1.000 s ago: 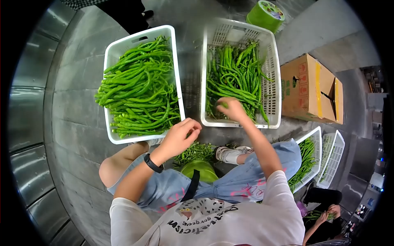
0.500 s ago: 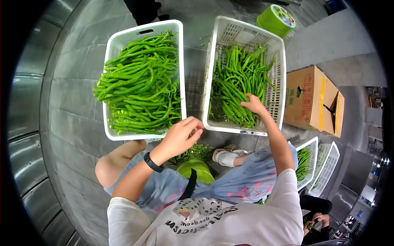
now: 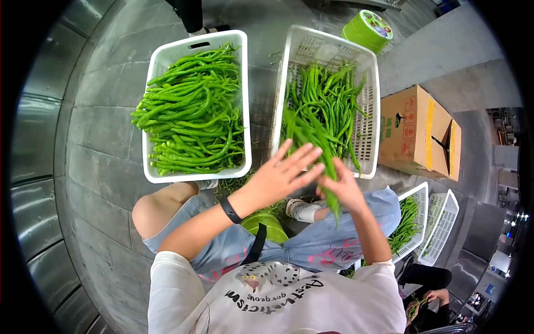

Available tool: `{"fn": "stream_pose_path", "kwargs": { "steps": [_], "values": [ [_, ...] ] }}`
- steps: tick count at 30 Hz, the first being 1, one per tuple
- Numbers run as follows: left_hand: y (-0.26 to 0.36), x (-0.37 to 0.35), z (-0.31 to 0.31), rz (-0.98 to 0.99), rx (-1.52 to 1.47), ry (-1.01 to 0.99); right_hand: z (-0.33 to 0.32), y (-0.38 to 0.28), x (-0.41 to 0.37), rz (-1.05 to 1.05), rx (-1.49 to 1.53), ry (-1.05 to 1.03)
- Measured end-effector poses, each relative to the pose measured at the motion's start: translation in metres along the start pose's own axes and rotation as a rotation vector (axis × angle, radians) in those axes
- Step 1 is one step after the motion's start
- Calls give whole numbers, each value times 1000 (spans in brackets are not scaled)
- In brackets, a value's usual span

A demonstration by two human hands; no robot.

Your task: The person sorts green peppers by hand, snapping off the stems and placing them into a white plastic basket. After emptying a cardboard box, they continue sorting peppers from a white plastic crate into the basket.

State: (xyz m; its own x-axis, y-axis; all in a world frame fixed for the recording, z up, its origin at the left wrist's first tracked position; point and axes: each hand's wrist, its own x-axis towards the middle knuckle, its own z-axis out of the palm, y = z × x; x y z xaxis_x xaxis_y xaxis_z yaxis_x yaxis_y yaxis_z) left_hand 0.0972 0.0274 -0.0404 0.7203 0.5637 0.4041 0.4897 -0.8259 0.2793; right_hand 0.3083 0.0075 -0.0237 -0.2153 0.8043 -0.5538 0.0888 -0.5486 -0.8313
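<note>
My right hand (image 3: 346, 192) is wrapped round a bunch of long green chili peppers (image 3: 331, 198), raised over the near end of the right-hand white crate (image 3: 374, 111). The upper part of the bunch is smeared by motion. My left hand (image 3: 275, 181), with a dark band at the wrist, has its fingers spread beside the bunch, the fingertips close to the peppers. Inside the right-hand crate lie more loose chili peppers (image 3: 325, 92). To the left, another white crate (image 3: 248, 111) is heaped with chili peppers (image 3: 192, 111) laid mostly crosswise.
Between my legs stands a green bucket (image 3: 267, 225), with green scraps beyond it. A cardboard box (image 3: 409, 128) and a green round tub (image 3: 364, 33) flank the right crate. More crates (image 3: 442, 228) stand by my right knee; a person's hands (image 3: 436, 295) show lower right.
My right hand has lifted a bunch of chili peppers from the right crate toward me. My left hand has moved right, toward the bunch, and spread its fingers.
</note>
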Motion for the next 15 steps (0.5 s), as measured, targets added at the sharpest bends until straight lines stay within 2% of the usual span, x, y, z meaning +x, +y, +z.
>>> {"fn": "stream_pose_path", "kwargs": {
  "steps": [1,2,4,6,9,10,13,15],
  "values": [
    [8,3,-1,59,1,-20,6,12,-13,-49,-36,-35],
    [14,4,3,114,-19,13,11,29,-16,-335,-242,-101],
    [22,4,3,149,-67,113,19,22,-33,-431,-241,-230],
    [27,2,-8,145,-84,176,21,-10,-65,-48,171,-347],
    [31,-7,-23,-127,-529,133,23,-21,-78,-84,365,-307],
    [27,-8,-24,-179,-656,218,20,-19,-75,-170,267,-225],
    [21,-26,-13,-631,-1260,135,27,-17,-56,-456,127,-7],
    [15,-32,-12,-670,-1434,78,38,-20,-46,-523,76,11]
  ]
}}
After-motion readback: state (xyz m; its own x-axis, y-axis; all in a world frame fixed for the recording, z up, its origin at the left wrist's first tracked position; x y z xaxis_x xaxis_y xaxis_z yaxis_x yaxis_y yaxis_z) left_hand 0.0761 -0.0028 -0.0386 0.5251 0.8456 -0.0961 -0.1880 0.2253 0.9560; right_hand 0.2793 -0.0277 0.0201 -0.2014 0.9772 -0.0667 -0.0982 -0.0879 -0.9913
